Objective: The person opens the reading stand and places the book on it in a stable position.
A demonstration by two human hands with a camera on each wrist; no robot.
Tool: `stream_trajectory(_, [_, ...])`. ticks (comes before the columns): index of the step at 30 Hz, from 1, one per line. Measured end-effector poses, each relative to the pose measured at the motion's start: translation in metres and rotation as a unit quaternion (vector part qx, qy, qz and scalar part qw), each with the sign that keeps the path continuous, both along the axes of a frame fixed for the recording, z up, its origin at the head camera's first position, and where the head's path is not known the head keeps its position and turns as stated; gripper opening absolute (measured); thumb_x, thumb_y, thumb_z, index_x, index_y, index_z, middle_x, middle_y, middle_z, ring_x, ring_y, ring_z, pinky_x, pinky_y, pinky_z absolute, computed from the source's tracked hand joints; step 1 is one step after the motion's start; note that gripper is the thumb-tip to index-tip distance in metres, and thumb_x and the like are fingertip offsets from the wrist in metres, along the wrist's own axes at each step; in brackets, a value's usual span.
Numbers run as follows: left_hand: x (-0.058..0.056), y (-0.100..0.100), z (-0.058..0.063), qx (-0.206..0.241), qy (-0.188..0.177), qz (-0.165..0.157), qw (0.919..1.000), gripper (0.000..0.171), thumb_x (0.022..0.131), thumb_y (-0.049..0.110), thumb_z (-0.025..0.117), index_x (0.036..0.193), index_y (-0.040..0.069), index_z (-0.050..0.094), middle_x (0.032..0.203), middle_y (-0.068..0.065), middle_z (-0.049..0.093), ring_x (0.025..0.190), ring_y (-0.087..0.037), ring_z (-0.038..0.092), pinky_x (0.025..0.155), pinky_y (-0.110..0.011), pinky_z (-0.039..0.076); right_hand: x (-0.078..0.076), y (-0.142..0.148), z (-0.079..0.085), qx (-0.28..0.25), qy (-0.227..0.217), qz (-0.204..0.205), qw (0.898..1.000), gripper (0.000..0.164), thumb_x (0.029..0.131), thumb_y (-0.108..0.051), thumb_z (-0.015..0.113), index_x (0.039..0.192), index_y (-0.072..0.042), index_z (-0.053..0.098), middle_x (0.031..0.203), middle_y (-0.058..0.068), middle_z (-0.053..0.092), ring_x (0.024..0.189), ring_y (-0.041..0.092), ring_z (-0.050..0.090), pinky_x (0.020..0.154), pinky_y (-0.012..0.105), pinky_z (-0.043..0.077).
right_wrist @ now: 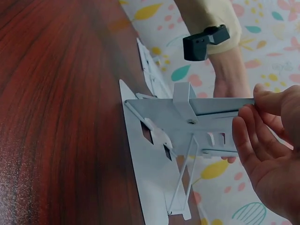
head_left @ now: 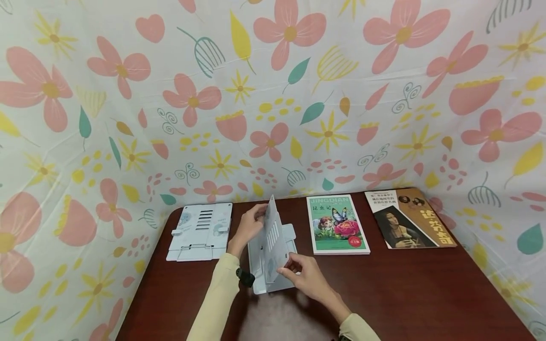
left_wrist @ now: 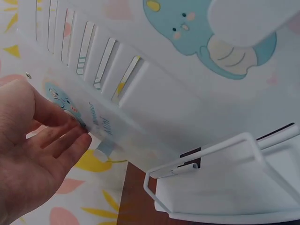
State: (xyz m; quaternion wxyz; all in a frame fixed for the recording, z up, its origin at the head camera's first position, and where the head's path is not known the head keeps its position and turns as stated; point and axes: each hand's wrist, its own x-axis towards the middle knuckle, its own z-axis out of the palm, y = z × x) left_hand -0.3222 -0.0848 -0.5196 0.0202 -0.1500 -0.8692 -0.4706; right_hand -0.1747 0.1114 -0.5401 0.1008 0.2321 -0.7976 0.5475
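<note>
A white metal book stand (head_left: 273, 246) is partly unfolded on the table, its slotted panel tilted up steeply from a flat base plate (right_wrist: 147, 178). My left hand (head_left: 251, 223) holds the panel's far side edge, fingers bent at the rim; the same hand (left_wrist: 42, 145) appears beside a blue cartoon print in the left wrist view. With thumb and fingertips, my right hand (head_left: 304, 274) pinches the panel's near edge. The right wrist view shows this hand (right_wrist: 272, 136) at the panel's rim, with thin wire supports behind the panel.
A second white book stand (head_left: 199, 232) lies folded flat at the left. To the right are a green children's book (head_left: 337, 225) and a brown-and-white art book (head_left: 409, 218). A flower-patterned cloth (head_left: 273, 104) hangs behind the dark red-brown table (head_left: 405, 293).
</note>
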Motion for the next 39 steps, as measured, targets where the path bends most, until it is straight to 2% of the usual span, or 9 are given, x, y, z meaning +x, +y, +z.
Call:
stream_trajectory(7, [0.002, -0.004, 0.0, 0.008, 0.001, 0.021, 0.9997, 0.037, 0.104, 0.011, 0.053, 0.139, 0.019, 0.062, 0.135, -0.008, 0.066, 0.125, -0.028, 0.063, 0.098, -0.045, 0.054, 0.002, -0.001, 0.001, -0.019, 0.014, -0.001, 1.0, 0.018, 0.089, -0.011, 0.078, 0.077, -0.013, 0.065, 0.07, 0.0, 0.066, 0.061, 0.0, 0.051, 0.053, 0.021, 0.046])
stream_trajectory(13, [0.004, -0.012, -0.001, 0.019, 0.003, 0.03, 0.9994, 0.036, 0.104, 0.012, 0.055, 0.139, 0.017, 0.062, 0.134, -0.009, 0.067, 0.123, -0.03, 0.064, 0.097, -0.046, 0.055, -0.001, -0.001, 0.001, -0.01, 0.02, -0.01, 1.0, 0.022, 0.09, -0.013, 0.077, 0.075, -0.015, 0.062, 0.067, -0.004, 0.061, 0.06, -0.001, 0.048, 0.052, 0.02, 0.044])
stream_trajectory(18, [0.005, -0.021, -0.003, 0.009, -0.001, 0.045, 0.9989, 0.036, 0.105, 0.015, 0.055, 0.14, 0.019, 0.061, 0.133, -0.007, 0.067, 0.121, -0.027, 0.065, 0.096, -0.045, 0.055, -0.002, 0.002, 0.0, -0.004, 0.023, -0.014, 1.0, 0.022, 0.091, -0.014, 0.077, 0.075, -0.015, 0.061, 0.067, -0.004, 0.061, 0.061, -0.001, 0.05, 0.052, 0.021, 0.047])
stream_trajectory(24, [0.004, -0.028, -0.004, 0.009, 0.007, 0.058, 0.9983, 0.036, 0.104, 0.016, 0.056, 0.139, 0.017, 0.062, 0.13, -0.008, 0.069, 0.119, -0.027, 0.066, 0.095, -0.045, 0.056, -0.008, 0.01, 0.003, 0.008, -0.008, -0.029, 1.0, 0.02, 0.089, -0.014, 0.078, 0.077, -0.015, 0.063, 0.07, -0.004, 0.065, 0.061, 0.0, 0.054, 0.053, 0.022, 0.049])
stream_trajectory(29, [0.01, -0.035, -0.004, 0.017, 0.024, 0.063, 0.9976, 0.035, 0.103, 0.01, 0.056, 0.138, 0.012, 0.063, 0.128, -0.011, 0.07, 0.116, -0.03, 0.067, 0.093, -0.044, 0.056, -0.014, 0.022, 0.004, 0.016, -0.033, -0.039, 0.999, 0.02, 0.09, -0.013, 0.077, 0.078, -0.015, 0.062, 0.071, -0.001, 0.07, 0.059, 0.006, 0.059, 0.05, 0.021, 0.047])
stream_trajectory(33, [0.012, -0.039, -0.004, 0.007, 0.031, 0.078, 0.9965, 0.035, 0.103, 0.01, 0.056, 0.138, 0.01, 0.063, 0.126, -0.012, 0.07, 0.113, -0.03, 0.069, 0.092, -0.043, 0.057, -0.022, 0.03, 0.007, 0.019, -0.045, -0.037, 0.998, 0.019, 0.091, -0.012, 0.076, 0.078, -0.014, 0.062, 0.073, 0.003, 0.072, 0.062, 0.013, 0.067, 0.052, 0.022, 0.049])
stream_trajectory(39, [0.012, -0.04, -0.002, 0.001, 0.041, 0.097, 0.9945, 0.036, 0.102, 0.011, 0.058, 0.138, 0.007, 0.062, 0.125, -0.015, 0.07, 0.113, -0.031, 0.069, 0.093, -0.045, 0.057, -0.035, 0.04, 0.013, 0.033, -0.066, -0.05, 0.996, 0.019, 0.093, -0.015, 0.074, 0.078, -0.014, 0.063, 0.075, 0.003, 0.072, 0.067, 0.013, 0.07, 0.057, 0.023, 0.053])
